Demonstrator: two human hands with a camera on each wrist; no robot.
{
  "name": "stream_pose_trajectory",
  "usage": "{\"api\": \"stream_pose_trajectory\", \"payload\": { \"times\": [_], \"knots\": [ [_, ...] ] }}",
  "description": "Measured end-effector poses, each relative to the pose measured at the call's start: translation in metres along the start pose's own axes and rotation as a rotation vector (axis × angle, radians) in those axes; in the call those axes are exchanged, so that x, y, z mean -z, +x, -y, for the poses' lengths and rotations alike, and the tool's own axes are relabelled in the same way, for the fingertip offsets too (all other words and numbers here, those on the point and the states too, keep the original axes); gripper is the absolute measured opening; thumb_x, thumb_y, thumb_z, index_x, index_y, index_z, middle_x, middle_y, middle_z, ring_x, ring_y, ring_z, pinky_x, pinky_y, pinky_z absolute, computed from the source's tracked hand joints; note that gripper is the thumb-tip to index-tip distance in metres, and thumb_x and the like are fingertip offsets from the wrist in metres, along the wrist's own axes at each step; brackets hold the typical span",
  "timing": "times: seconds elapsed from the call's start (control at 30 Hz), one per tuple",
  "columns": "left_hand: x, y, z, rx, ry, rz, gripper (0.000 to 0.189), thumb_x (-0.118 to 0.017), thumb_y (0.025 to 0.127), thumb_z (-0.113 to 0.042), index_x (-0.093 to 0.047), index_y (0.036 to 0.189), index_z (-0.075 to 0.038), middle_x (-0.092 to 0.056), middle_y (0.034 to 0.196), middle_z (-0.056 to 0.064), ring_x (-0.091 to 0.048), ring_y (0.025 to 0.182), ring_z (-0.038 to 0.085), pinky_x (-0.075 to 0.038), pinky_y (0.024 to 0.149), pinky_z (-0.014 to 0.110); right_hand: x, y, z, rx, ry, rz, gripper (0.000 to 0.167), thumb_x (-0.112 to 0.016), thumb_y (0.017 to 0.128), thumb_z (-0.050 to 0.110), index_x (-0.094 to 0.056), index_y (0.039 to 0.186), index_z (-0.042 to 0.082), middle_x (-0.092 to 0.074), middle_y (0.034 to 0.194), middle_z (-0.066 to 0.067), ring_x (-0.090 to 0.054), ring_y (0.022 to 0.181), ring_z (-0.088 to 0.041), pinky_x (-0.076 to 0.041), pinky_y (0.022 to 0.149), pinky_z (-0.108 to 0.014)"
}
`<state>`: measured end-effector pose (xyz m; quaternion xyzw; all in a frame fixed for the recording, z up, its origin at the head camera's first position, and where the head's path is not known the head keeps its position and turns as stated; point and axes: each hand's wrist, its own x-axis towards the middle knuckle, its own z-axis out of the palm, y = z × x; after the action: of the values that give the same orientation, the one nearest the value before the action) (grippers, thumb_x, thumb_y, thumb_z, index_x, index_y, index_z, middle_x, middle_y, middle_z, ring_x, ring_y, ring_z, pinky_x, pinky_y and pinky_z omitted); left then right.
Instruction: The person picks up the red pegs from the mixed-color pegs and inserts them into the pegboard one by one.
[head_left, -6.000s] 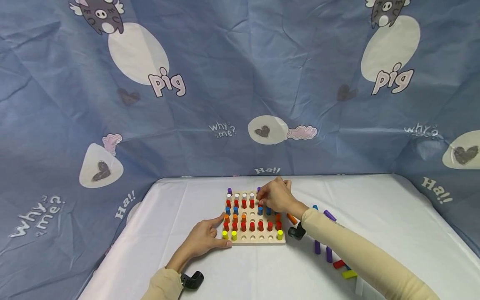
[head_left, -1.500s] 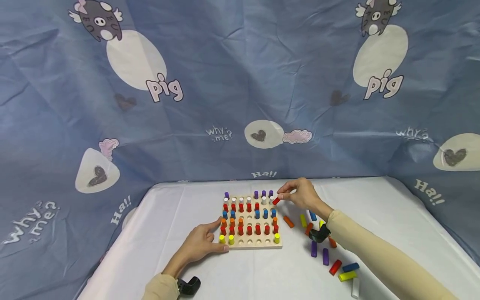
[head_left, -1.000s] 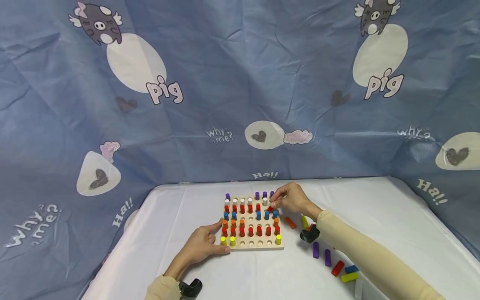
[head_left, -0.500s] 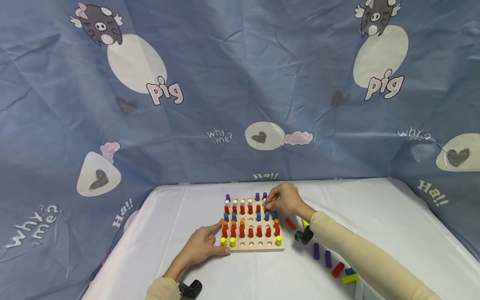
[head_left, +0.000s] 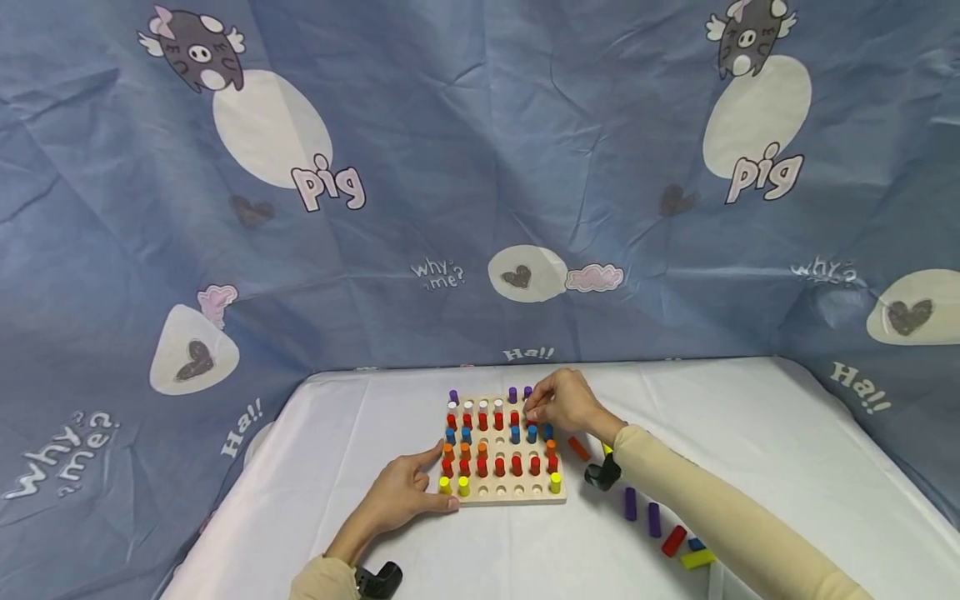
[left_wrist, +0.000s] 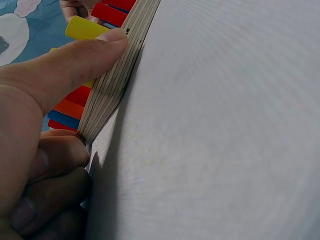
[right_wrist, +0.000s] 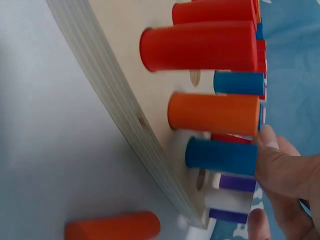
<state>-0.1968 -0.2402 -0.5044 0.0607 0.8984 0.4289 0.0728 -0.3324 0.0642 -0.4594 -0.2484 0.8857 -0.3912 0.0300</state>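
A wooden pegboard [head_left: 510, 502] with rows of coloured pegs lies on the white table. My left hand [head_left: 401, 492] grips its near left corner, thumb on the front edge and index finger along the left side. In the left wrist view, the thumb presses the board's layered edge [left_wrist: 112, 82] beside a yellow peg [left_wrist: 85, 28]. My right hand [head_left: 566, 402] is over the back right of the board, pinching the top of a red peg [head_left: 532, 422] in the red row. In the right wrist view this red peg is mostly hidden behind a blue peg [right_wrist: 222, 156].
Loose pegs lie right of the board: an orange peg [head_left: 579, 448], purple pegs [head_left: 654, 519], a red peg [head_left: 674, 541] and a yellow peg [head_left: 698, 559]. The right sleeve [head_left: 720, 500] covers part of this area. A printed blue cloth [head_left: 480, 167] hangs behind the table.
My right hand has carried a red peg from beyond the board's right edge leftward into the red row, slowing over the last half second. My left hand keeps its hold on the corner.
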Motion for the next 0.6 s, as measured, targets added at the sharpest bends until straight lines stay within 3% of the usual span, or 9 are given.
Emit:
{"api": "stream_pose_trajectory", "payload": {
  "times": [0.1, 0.4, 0.6],
  "knots": [
    [0.000, 0.000, 0.000, -0.001, -0.007, 0.001, 0.103, -0.096, 0.073, -0.042, -0.049, 0.158, -0.005, -0.029, 0.052, -0.012, -0.023, 0.051, 0.008, -0.024, 0.050, 0.024, -0.002, -0.001, 0.001, 0.007, -0.012, -0.001, 0.012, -0.093, 0.080, 0.010, -0.084, 0.077, 0.017, -0.078, 0.073, 0.008, -0.068, 0.065, -0.003, -0.054, 0.072, -0.027],
    [0.000, 0.000, 0.002, -0.008, -0.003, -0.001, 0.103, -0.096, 0.074, -0.042, -0.049, 0.158, -0.005, -0.028, 0.052, -0.012, -0.023, 0.050, 0.008, -0.024, 0.049, 0.023, -0.003, 0.000, 0.006, 0.006, -0.086, -0.004, 0.011, -0.094, 0.079, 0.016, -0.085, 0.077, 0.022, -0.078, 0.073, 0.011, -0.068, 0.070, -0.002, -0.052, 0.087, -0.042],
    [0.000, 0.001, 0.004, -0.010, 0.026, -0.004, 0.105, -0.096, 0.073, -0.045, -0.049, 0.158, -0.004, -0.030, 0.053, -0.012, -0.024, 0.051, 0.007, -0.024, 0.050, 0.023, 0.001, -0.004, 0.014, -0.051, -0.107, -0.004, 0.009, -0.092, 0.083, 0.018, -0.086, 0.083, 0.025, -0.080, 0.084, 0.011, -0.068, 0.098, -0.017, -0.031, 0.098, -0.054]
  ]
}}
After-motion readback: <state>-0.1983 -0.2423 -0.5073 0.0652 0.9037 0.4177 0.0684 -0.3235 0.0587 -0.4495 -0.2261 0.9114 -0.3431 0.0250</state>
